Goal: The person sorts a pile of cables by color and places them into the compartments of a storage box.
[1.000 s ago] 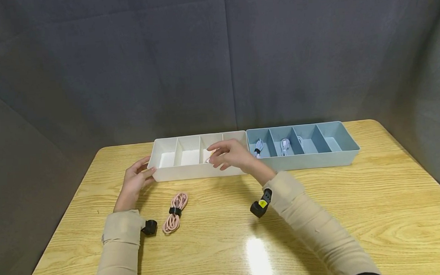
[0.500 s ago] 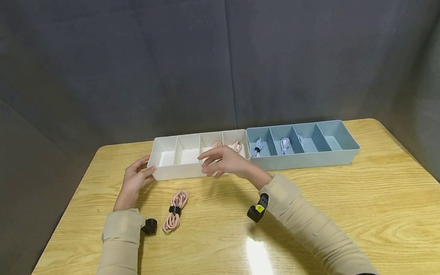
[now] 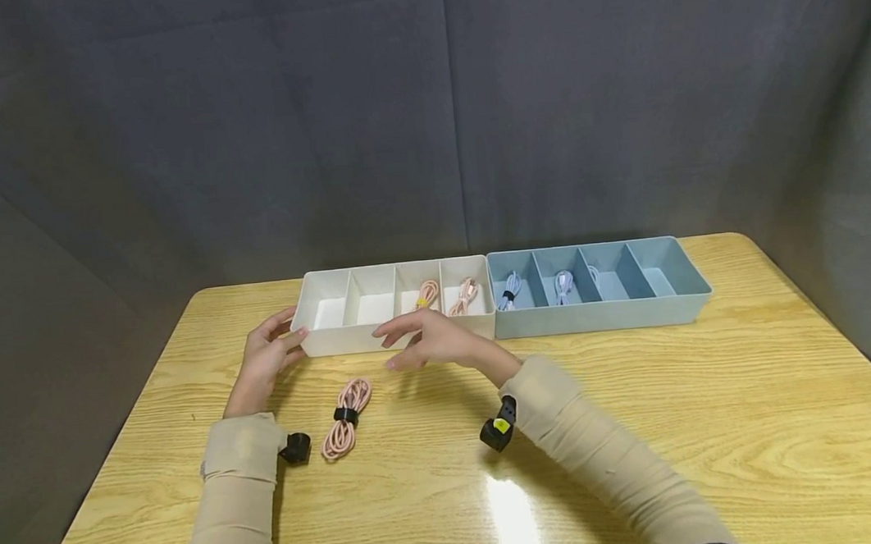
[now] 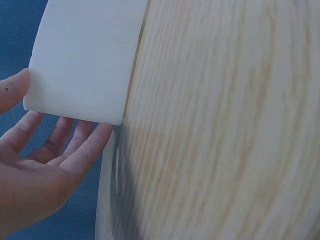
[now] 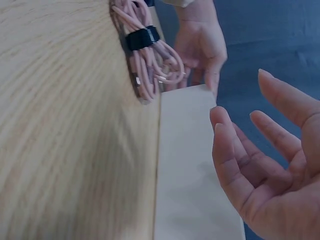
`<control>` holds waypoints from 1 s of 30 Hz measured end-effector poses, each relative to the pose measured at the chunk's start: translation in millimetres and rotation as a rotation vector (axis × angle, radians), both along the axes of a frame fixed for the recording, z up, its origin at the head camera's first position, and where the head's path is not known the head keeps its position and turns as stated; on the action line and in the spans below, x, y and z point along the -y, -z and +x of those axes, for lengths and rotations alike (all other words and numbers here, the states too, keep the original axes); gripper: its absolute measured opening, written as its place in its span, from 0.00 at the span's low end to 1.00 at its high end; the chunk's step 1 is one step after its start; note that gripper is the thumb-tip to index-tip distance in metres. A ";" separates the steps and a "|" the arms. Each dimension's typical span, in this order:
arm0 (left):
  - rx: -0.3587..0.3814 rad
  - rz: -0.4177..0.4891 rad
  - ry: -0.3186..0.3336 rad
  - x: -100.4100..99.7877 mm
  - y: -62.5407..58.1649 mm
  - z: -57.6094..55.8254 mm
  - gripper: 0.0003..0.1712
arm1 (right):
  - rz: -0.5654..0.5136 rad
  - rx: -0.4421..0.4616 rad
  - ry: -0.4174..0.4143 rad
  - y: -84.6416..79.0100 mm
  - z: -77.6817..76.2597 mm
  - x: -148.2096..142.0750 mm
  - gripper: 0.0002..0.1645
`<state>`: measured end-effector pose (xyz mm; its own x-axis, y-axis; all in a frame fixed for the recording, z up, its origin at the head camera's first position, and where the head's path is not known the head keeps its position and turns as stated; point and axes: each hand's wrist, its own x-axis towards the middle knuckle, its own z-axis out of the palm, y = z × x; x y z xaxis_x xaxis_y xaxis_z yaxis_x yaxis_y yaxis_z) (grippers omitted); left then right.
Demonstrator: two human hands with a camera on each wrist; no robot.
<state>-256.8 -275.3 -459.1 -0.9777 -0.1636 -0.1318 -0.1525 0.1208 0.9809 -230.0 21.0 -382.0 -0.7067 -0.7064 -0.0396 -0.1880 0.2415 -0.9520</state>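
My left hand [image 3: 268, 351] rests at the left end of a white divided box [image 3: 380, 338], its fingertips against the end wall and its thumb at the front corner. My right hand [image 3: 431, 338] hovers in front of that box with fingers spread and nothing between them. A coiled pink cable [image 3: 343, 441] with a black strap lies on the table between the hands. Another pink cable [image 3: 427, 294], with a yellow tie, sits in the box's third compartment from the left. The rightmost compartment holds one more pink cable [image 3: 463, 296].
End to end with the white box stands a blue divided box [image 3: 608, 316]. Its left compartment has a pale blue cable [image 3: 510, 289] with a black strap, and pale cables [image 3: 563, 286] show in two others. A dark curtain [image 3: 398, 126] hangs behind the table [image 3: 709, 422].
My right hand has moved left and toward me, from over the white box to its front, bringing the two pink cables inside into view. The left hand has stayed at the box end.
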 end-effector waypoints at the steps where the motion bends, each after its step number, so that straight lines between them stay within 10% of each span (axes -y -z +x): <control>1: 0.002 -0.001 0.002 0.2 0.0 0.0 0.32 | 0.007 0.002 -0.008 1.3 0.3 1.6 0.30; 30: 0.009 -0.029 0.005 -2.1 -3.2 3.1 0.32 | 0.155 -0.008 -0.053 30.0 -2.4 39.5 0.35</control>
